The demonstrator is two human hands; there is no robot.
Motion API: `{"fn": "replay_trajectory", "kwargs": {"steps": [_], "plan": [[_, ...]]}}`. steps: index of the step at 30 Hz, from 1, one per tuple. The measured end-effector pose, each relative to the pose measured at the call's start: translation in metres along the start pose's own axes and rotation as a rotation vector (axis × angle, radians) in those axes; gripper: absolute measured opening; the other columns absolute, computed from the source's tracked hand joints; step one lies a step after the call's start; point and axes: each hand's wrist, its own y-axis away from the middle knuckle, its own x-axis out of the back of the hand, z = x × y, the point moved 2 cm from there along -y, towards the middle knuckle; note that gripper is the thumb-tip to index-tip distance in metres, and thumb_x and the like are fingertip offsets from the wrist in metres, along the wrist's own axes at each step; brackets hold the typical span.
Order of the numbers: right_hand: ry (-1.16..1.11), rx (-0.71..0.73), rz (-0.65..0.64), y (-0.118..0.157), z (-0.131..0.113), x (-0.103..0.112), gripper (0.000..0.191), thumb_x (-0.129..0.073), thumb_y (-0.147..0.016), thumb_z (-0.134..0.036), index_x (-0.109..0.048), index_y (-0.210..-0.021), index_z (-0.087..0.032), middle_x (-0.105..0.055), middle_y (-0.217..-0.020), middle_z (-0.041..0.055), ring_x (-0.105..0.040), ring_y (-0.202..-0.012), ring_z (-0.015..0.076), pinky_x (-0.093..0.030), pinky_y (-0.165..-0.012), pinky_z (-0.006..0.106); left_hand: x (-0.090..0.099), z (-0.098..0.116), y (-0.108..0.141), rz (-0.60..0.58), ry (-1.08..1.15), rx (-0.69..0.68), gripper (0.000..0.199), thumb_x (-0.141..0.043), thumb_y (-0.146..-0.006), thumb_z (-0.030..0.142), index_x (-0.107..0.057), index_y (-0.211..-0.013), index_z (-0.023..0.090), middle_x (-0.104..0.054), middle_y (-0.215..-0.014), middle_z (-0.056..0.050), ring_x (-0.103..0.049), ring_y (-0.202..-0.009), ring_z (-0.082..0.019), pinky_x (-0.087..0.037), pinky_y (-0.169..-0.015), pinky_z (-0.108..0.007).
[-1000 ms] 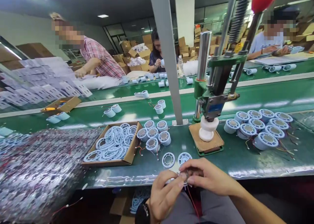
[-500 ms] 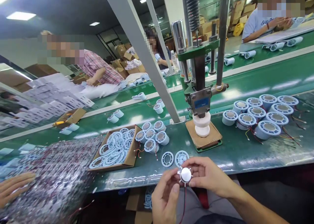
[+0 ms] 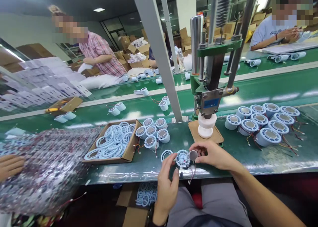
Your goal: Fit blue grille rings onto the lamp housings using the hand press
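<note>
My right hand (image 3: 210, 155) pinches a small round metal-faced part with wires (image 3: 193, 155) between thumb and fingers, tilted at the right edge of a light-blue round housing (image 3: 183, 158). That housing lies on the bench with its ribbed inside up, and thin wires with a white connector hang toward the bench edge. My left hand (image 3: 167, 180) has index finger and thumb curved about the housing's left side, at its rim. Just behind the left fingertips sits a light-blue slotted ring (image 3: 166, 155), partly covered.
A hand press (image 3: 208, 101) stands behind my right hand. Finished-looking blue cups (image 3: 269, 137) stand grouped at right, and more (image 3: 151, 141) at left-centre. A cardboard box (image 3: 129, 155) holds blue rings. Bubble-wrapped parts (image 3: 54, 160) and another person's hand (image 3: 11, 167) are at far left.
Both hands have moved forward from the bench edge onto the bench. The metal part has been turned and brought beside the housing; my left hand has left it for the housing's rim.
</note>
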Motion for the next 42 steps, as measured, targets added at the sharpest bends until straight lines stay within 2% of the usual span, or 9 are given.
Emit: {"fn": "replay_trajectory", "kwargs": {"steps": [2, 4, 8, 10, 14, 20, 30, 38, 42], "plan": [[0.147, 0.026, -0.077, -0.006, -0.009, 0.003, 0.027, -0.075, -0.073, -0.012, -0.073, -0.1, -0.015, -0.065, -0.074, -0.0023, -0.057, -0.067, 0.0115, -0.045, -0.063, 0.021, -0.006, -0.004, -0.005, -0.043, 0.031, -0.025, 0.052, -0.052, -0.093, 0.017, -0.052, -0.145, 0.024, -0.051, -0.153, -0.013, -0.047, -0.143, -0.03, -0.044, -0.115, -0.048], [0.287, 0.063, -0.138, -0.01, -0.018, -0.003, 0.029, -0.076, -0.075, -0.009, -0.074, -0.102, -0.017, -0.067, -0.078, -0.0017, -0.059, -0.071, 0.0129, -0.047, -0.068, 0.023, -0.011, -0.005, -0.009, -0.117, 0.072, -0.03, 0.065, -0.054, -0.089, 0.013, -0.042, -0.151, 0.023, -0.043, -0.16, -0.013, -0.038, -0.15, -0.03, -0.035, -0.122, -0.051], [0.538, 0.144, -0.168, -0.019, -0.025, -0.019, 0.035, -0.074, -0.08, -0.006, -0.073, -0.114, -0.018, -0.067, -0.111, 0.0086, -0.061, -0.104, 0.0231, -0.049, -0.096, 0.038, -0.019, -0.003, -0.017, -0.239, 0.065, 0.011, 0.078, -0.059, -0.083, 0.012, -0.034, -0.156, 0.019, -0.039, -0.163, -0.015, -0.034, -0.152, -0.031, -0.025, -0.127, -0.053], [0.635, 0.176, -0.175, -0.021, -0.026, -0.022, 0.036, -0.07, -0.084, -0.005, -0.071, -0.118, -0.017, -0.062, -0.121, 0.0128, -0.057, -0.113, 0.0267, -0.048, -0.101, 0.044, -0.021, -0.002, -0.021, -0.255, 0.043, 0.023, 0.08, -0.059, -0.083, 0.012, -0.031, -0.157, 0.017, -0.038, -0.164, -0.016, -0.034, -0.153, -0.031, -0.026, -0.126, -0.052], [0.756, 0.234, -0.218, -0.023, -0.03, -0.019, 0.034, -0.064, -0.09, -0.006, -0.071, -0.121, -0.018, -0.063, -0.122, 0.0133, -0.059, -0.111, 0.027, -0.051, -0.098, 0.044, -0.023, -0.003, -0.027, -0.292, 0.063, 0.022, 0.085, -0.057, -0.082, 0.009, -0.024, -0.16, 0.016, -0.034, -0.166, -0.015, -0.033, -0.153, -0.029, -0.028, -0.126, -0.05], [0.82, 0.291, -0.228, -0.023, -0.036, -0.022, 0.029, -0.069, -0.089, -0.008, -0.073, -0.116, -0.018, -0.071, -0.119, 0.0119, -0.064, -0.108, 0.0258, -0.053, -0.096, 0.042, -0.02, -0.004, -0.029, -0.338, 0.109, 0.01, 0.089, -0.057, -0.079, 0.006, -0.024, -0.161, 0.018, -0.034, -0.166, -0.014, -0.035, -0.152, -0.03, -0.028, -0.126, -0.05], [0.859, 0.285, -0.205, -0.021, -0.033, -0.025, 0.023, -0.069, -0.089, -0.006, -0.074, -0.109, -0.016, -0.073, -0.109, 0.0107, -0.068, -0.102, 0.0247, -0.055, -0.091, 0.038, -0.016, -0.003, -0.027, -0.378, 0.139, 0.012, 0.08, -0.05, -0.086, 0.008, -0.023, -0.161, 0.014, -0.041, -0.162, -0.016, -0.039, -0.15, -0.029, -0.028, -0.125, -0.051], [0.921, 0.287, -0.131, -0.018, -0.027, -0.03, 0.025, -0.063, -0.091, -0.005, -0.072, -0.111, -0.015, -0.071, -0.11, 0.0124, -0.068, -0.1, 0.0255, -0.058, -0.088, 0.038, -0.016, -0.004, -0.026, -0.379, 0.14, 0.014, 0.084, -0.064, -0.088, 0.02, -0.024, -0.161, 0.017, -0.038, -0.164, -0.016, -0.037, -0.151, -0.032, -0.028, -0.125, -0.051], [0.949, 0.317, -0.081, -0.016, -0.025, -0.033, 0.022, -0.064, -0.09, -0.003, -0.072, -0.108, -0.014, -0.071, -0.106, 0.0119, -0.07, -0.094, 0.0248, -0.06, -0.083, 0.037, -0.02, -0.006, -0.026, -0.358, 0.101, 0.013, 0.08, -0.062, -0.09, 0.022, -0.025, -0.16, 0.015, -0.036, -0.164, -0.019, -0.037, -0.151, -0.033, -0.03, -0.124, -0.053]]}}
